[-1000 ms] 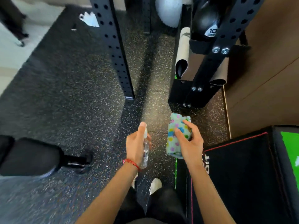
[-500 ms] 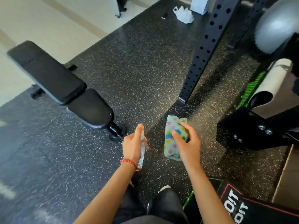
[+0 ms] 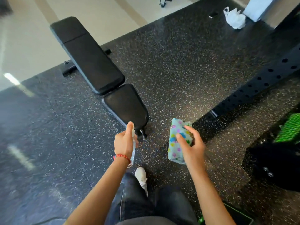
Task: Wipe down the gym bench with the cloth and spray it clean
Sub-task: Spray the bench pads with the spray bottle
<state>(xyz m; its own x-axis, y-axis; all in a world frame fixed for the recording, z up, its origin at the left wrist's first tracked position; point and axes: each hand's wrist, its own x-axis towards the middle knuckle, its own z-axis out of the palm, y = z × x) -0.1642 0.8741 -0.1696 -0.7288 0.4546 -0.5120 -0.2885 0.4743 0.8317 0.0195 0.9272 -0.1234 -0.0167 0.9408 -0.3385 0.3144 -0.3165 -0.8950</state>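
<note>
Speckled black rubber flooring (image 3: 186, 65) fills most of the view, meeting pale floor at the upper left. On it, left of centre, the gym bench (image 3: 90, 62) lies flat, its long back pad running diagonally down to the shorter seat pad, whose near end sits just ahead of the person. The left hand (image 3: 124, 142) grips a clear spray bottle (image 3: 134, 148), fingers curled round it and the thumb raised by the nozzle. The right hand (image 3: 192, 145) pinches a folded, dotted cloth (image 3: 176, 140), fingers spread over its face. Neither touches the bench yet. A good approach would be to step closer, mist the pads evenly from the near end, then wipe along their length.
</note>
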